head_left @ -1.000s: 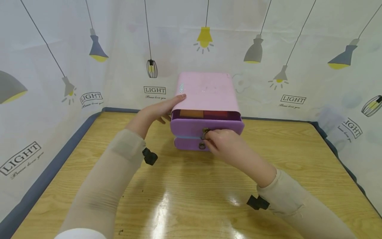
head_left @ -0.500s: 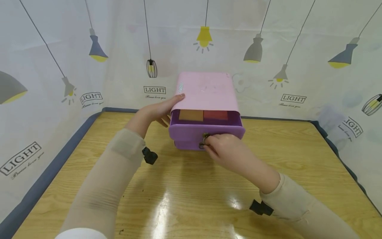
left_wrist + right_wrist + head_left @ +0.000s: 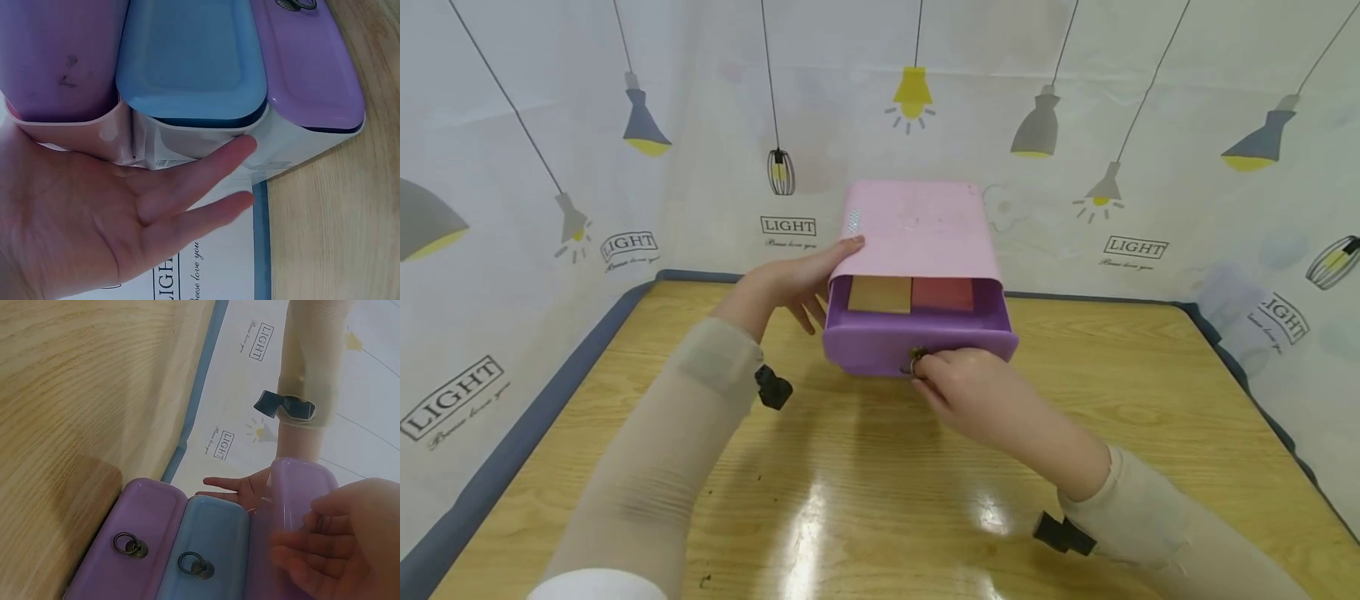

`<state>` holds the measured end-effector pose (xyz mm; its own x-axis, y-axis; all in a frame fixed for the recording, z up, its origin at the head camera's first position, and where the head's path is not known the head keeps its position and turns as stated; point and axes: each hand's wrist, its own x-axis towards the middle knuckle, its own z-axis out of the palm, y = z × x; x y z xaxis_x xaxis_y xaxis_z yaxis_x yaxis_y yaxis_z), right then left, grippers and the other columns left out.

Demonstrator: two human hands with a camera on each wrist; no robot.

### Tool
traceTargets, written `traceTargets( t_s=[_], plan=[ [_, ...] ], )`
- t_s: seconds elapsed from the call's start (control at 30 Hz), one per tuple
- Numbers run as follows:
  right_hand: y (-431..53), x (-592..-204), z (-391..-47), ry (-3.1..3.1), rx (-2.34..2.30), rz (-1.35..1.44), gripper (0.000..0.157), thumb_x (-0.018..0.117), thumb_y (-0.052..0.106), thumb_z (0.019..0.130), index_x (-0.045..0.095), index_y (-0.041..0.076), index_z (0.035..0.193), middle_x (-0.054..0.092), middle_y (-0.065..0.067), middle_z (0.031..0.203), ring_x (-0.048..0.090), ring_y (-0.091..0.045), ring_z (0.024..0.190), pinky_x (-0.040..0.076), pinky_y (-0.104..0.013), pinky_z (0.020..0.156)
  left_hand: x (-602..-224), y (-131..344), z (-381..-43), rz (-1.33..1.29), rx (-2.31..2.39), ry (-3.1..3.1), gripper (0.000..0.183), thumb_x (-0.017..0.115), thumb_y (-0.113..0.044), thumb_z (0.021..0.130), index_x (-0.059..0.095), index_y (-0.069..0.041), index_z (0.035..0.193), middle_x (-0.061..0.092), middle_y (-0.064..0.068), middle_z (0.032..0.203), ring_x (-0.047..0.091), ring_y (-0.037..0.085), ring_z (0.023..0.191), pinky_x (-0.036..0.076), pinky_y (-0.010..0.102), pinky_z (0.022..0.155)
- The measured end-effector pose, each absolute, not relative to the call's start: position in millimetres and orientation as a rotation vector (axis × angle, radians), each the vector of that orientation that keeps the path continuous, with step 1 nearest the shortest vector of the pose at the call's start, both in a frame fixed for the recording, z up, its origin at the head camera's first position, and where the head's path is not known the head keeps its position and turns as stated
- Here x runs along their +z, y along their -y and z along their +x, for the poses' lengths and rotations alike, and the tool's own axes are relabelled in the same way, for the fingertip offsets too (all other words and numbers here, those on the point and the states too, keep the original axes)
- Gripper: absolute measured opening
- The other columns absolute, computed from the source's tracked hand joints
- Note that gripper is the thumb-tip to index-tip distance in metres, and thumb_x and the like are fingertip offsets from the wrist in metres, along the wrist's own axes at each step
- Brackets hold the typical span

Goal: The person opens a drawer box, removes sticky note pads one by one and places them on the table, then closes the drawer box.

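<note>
A small chest of drawers (image 3: 917, 229) with a pink top stands at the middle of the table. Its purple top drawer (image 3: 865, 346) is pulled well out. My right hand (image 3: 973, 383) pinches the ring pull (image 3: 918, 357) on that drawer's front. Inside lie a yellow square pad (image 3: 880, 295) and a pinkish-red one (image 3: 942, 294), side by side. My left hand (image 3: 801, 279) rests against the chest's left side, thumb on the top edge, fingers extended. The blue middle drawer (image 3: 209, 537) and lower purple drawer (image 3: 140, 509) are closed.
The wooden table (image 3: 880, 492) spreads in front of the chest. A pale cloth backdrop (image 3: 715, 158) printed with lamps rises behind and at both sides. Dark cameras sit at the left wrist (image 3: 772, 387) and right wrist (image 3: 1063, 533).
The top drawer has slid further out toward me with my right hand on its ring pull, showing more of the two pads. My left hand has stayed at the chest's side.
</note>
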<state>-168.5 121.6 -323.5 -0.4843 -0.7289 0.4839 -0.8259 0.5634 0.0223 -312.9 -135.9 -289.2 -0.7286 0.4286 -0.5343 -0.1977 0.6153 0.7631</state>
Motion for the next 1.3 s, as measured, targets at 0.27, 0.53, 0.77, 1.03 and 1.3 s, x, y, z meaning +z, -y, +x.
traceTargets(
  t_s=[0.27,0.53,0.77,1.03,1.3],
  plan=[
    [-121.2,-323.3,-164.3,2.320,0.284,1.265,0.009,0.070,0.010,0.088,0.063,0.006,0.084,0.061,0.001,0.072,0.056,-0.015,0.061,0.049,-0.032,0.059,-291.2,135.7,-311.7,0.175,1.212,-2.048,0.102,0.023,-0.089,0.080,0.033,-0.016,0.149,0.057,0.024,0.123,0.063,0.045,0.099,0.052,0.057,0.081],
    [-121.1,-323.5,-157.8,2.309,0.297,1.281,0.009,0.070,0.011,0.088,0.064,0.006,0.085,0.060,0.002,0.070,0.054,-0.012,0.058,0.048,-0.029,0.057,-291.7,135.2,-312.0,0.221,1.220,-2.091,0.096,0.019,-0.086,0.084,0.031,-0.017,0.150,0.055,0.022,0.125,0.066,0.041,0.096,0.055,0.049,0.079],
    [-122.4,-325.5,-154.0,2.299,0.302,1.289,0.008,0.071,0.011,0.087,0.065,0.005,0.086,0.062,0.001,0.072,0.055,-0.012,0.059,0.049,-0.027,0.057,-291.7,135.8,-311.3,0.225,1.205,-2.111,0.099,0.019,-0.087,0.082,0.027,-0.016,0.151,0.054,0.024,0.125,0.066,0.041,0.095,0.055,0.049,0.080],
    [-121.0,-325.3,-148.0,2.280,0.294,1.309,0.009,0.072,0.011,0.085,0.065,0.005,0.086,0.063,0.001,0.073,0.058,-0.013,0.061,0.051,-0.029,0.059,-292.7,137.8,-311.8,0.251,1.198,-2.120,0.097,0.018,-0.086,0.083,0.031,-0.017,0.150,0.057,0.023,0.123,0.067,0.040,0.093,0.055,0.049,0.079],
    [-121.6,-326.8,-146.2,2.261,0.293,1.309,0.010,0.074,0.008,0.083,0.065,0.005,0.087,0.064,0.001,0.074,0.058,-0.013,0.061,0.050,-0.028,0.058,-293.6,137.3,-311.9,0.239,1.197,-2.131,0.098,0.018,-0.087,0.082,0.033,-0.017,0.150,0.058,0.023,0.121,0.067,0.041,0.092,0.056,0.048,0.078]
  ],
)
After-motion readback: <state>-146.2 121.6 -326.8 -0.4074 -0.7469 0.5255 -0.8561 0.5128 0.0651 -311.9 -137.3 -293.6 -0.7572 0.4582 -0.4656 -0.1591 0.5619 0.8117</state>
